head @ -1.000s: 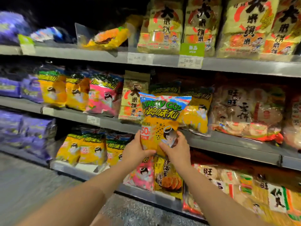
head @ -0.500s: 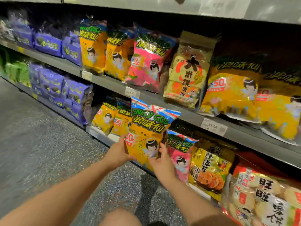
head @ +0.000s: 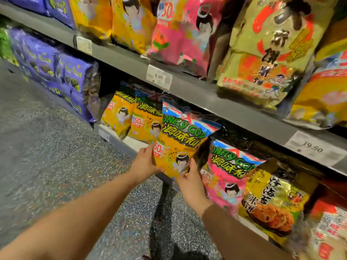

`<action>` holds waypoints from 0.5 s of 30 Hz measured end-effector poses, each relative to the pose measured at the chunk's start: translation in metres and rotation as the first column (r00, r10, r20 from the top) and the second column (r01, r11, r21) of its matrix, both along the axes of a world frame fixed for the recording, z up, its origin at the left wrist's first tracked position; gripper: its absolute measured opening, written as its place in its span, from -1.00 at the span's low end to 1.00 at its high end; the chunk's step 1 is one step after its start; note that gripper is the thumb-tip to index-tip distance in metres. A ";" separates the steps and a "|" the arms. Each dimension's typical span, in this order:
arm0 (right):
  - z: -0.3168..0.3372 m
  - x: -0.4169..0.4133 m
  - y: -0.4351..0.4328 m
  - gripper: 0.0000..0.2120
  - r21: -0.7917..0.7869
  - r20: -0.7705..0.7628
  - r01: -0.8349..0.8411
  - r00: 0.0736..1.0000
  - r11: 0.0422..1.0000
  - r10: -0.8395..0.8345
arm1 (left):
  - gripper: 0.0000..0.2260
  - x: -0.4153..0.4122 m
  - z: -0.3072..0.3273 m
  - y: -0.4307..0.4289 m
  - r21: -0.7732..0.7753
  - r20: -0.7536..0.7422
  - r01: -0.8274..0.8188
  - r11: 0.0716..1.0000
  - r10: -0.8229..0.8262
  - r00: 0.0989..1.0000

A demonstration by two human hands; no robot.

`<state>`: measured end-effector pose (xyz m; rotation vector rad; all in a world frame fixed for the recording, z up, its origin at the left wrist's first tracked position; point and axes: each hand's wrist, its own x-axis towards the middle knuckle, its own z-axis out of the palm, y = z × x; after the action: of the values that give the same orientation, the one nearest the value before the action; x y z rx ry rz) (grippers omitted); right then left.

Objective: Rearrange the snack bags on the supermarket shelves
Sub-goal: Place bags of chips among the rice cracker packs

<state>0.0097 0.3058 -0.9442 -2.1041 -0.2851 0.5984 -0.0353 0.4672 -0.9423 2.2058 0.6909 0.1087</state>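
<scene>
Nearest, a brown sleeve (head: pixel 234 233) covered the right forearm, while the left forearm was bare. Both hands clamped one yellow snack bag (head: pixel 180 145) near its lower corners. The left hand (head: pixel 144 164) curled round the left edge with its fingers hidden behind the pack. The right hand (head: pixel 191 182) pinched the bottom right, thumb on the printed face.

The bag was upright at the front of the bottom shelf (head: pixel 131 145), between two matching yellow bags (head: pixel 120 117) on its left and a pink bag (head: pixel 227 177) just beside it on the right. Whether its base rested on the shelf could not be told. It was orange-yellow with a red, white and blue striped top, green lettering, a red "50%" badge and a haloed cartoon figure.

Beyond the pink bag leaned a gold bag (head: pixel 272 199) picturing a cracker. Packs further right were blurred and cut off. Purple bags (head: pixel 62 76) filled the shelf's left part.

Above, the grey middle shelf (head: pixel 206 98) carried price tags (head: pixel 159 77) reading 6.99 and 19.90. It held yellow, pink and gold packs whose tops ran out of view.
</scene>
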 end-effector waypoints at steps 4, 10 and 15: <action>-0.010 -0.001 0.006 -0.20 0.010 0.046 0.034 0.998 0.999 -0.034 | -0.19 0.026 -0.023 -0.007 -0.005 0.051 0.016 1.000 -0.015 0.999; -0.019 -0.008 0.015 -0.22 -0.070 0.047 -0.025 0.998 0.997 0.028 | -0.14 0.029 -0.056 0.001 0.000 0.053 0.044 0.999 -0.044 0.998; -0.029 -0.005 0.026 -0.09 -0.102 0.010 -0.036 0.999 0.994 0.037 | -0.11 0.032 -0.065 0.006 -0.152 0.082 0.097 0.984 -0.085 0.993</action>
<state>0.0043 0.3320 -0.9737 -2.2048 -0.3062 0.6338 -0.0037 0.4732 -1.0068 2.0686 0.5376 0.0881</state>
